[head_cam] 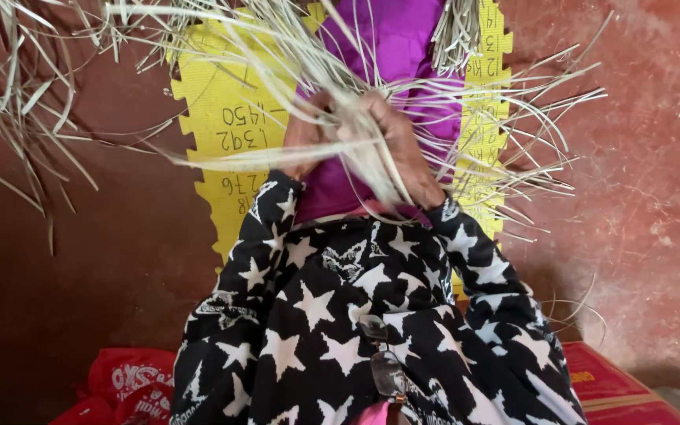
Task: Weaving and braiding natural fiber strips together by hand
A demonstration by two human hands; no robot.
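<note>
Over yellow jagged-edged sheet [222,102], left hand [306,134], right hand [399,145] apparently both clenched around pale straw strips [356,118]; red bag [131,382] lower left.

Pale straw-coloured dried grass strips [356,134] in the grip. Behind grip: bright yellow notched foam mat [214,102] w/ dark scribbles, plain purple cloth [387,39]. Below grip: black sleeves w/ white stars [308,307]. Reddish-brown earthen floor [639,173].
</note>
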